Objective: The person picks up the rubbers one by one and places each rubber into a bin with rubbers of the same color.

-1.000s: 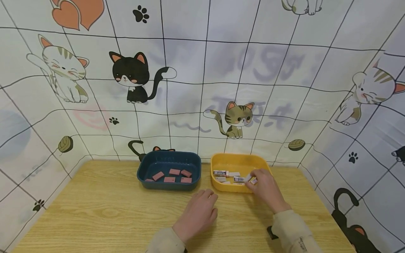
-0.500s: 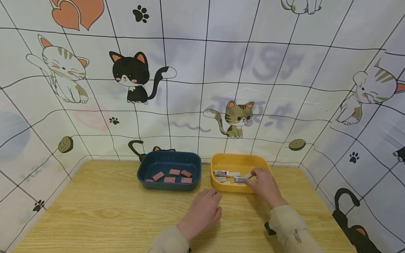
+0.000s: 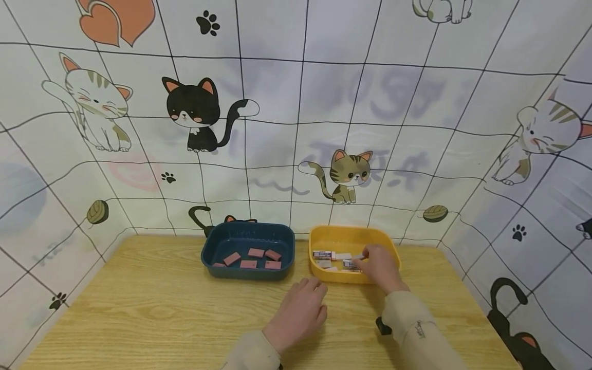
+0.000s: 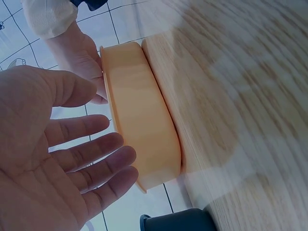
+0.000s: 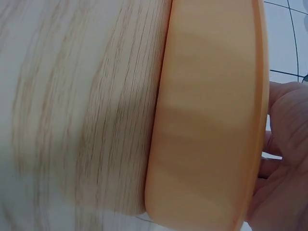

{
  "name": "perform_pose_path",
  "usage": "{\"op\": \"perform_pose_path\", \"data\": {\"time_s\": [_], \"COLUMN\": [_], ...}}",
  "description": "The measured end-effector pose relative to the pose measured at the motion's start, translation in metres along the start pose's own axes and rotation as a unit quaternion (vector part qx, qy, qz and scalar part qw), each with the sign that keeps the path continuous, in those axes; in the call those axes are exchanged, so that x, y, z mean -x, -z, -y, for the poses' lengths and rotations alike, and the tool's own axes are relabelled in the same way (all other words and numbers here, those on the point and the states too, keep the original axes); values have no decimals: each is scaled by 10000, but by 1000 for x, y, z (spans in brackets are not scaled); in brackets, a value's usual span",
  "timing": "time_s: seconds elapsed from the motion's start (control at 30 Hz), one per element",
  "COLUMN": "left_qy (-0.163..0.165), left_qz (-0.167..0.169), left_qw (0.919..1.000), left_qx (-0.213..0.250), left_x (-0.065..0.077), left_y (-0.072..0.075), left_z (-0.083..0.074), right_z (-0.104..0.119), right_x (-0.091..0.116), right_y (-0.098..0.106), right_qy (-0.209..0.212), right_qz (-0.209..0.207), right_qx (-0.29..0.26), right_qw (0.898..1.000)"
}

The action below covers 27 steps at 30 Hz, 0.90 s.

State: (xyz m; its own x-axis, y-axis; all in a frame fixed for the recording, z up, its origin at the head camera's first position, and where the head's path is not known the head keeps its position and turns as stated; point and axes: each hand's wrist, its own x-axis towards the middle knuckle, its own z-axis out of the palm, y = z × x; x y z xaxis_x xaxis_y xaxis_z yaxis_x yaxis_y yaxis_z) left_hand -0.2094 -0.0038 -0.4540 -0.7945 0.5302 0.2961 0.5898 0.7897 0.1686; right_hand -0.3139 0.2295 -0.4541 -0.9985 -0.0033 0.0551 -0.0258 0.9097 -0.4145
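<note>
My right hand (image 3: 380, 266) reaches over the right side of a yellow tray (image 3: 347, 234) and pinches a small white block (image 3: 358, 257), seemingly an eraser. Beneath it lie several white blocks, some in printed sleeves like this eraser (image 3: 322, 255). In the right wrist view the tray wall hides my right fingertips. My left hand (image 3: 298, 310) hovers in front of the trays, holding nothing; the left wrist view shows its fingers (image 4: 103, 166) spread and loosely bent. Left of the yellow tray stands a dark blue tray (image 3: 250, 232) with several pink erasers (image 3: 248, 264).
Both trays stand at the back of a wooden table (image 3: 162, 308), close to a wall covering (image 3: 273, 103) with printed cats and grid lines. A narrow gap separates the trays. A small black item (image 3: 383, 326) is attached at my right sleeve.
My right hand has shifted slightly left within the yellow tray, the white block still between its fingers. The left hand has drifted a little to the right.
</note>
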Motion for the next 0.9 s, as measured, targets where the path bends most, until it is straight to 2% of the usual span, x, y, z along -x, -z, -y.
{"op": "perform_pose_path", "data": {"time_s": [0.33, 0.5, 0.73, 0.9], "left_qy": [60, 84, 53, 44], "left_qz": [85, 141, 139, 79], "left_qw": [9999, 9998, 9998, 9999], "left_qx": [90, 138, 118, 92], "left_x": [1, 1, 0, 0], "left_y": [-1, -1, -4, -3], "left_z": [0, -1, -2, -2], "right_z": [-2, -1, -3, -2], "right_x": [-13, -16, -19, -21], "right_y": [-3, -2, -4, -3], "right_qy": [-473, -497, -738, -792], "right_qz": [121, 129, 213, 231], "right_qx": [13, 62, -223, -31], "right_qw": [9988, 9987, 9968, 9966]}}
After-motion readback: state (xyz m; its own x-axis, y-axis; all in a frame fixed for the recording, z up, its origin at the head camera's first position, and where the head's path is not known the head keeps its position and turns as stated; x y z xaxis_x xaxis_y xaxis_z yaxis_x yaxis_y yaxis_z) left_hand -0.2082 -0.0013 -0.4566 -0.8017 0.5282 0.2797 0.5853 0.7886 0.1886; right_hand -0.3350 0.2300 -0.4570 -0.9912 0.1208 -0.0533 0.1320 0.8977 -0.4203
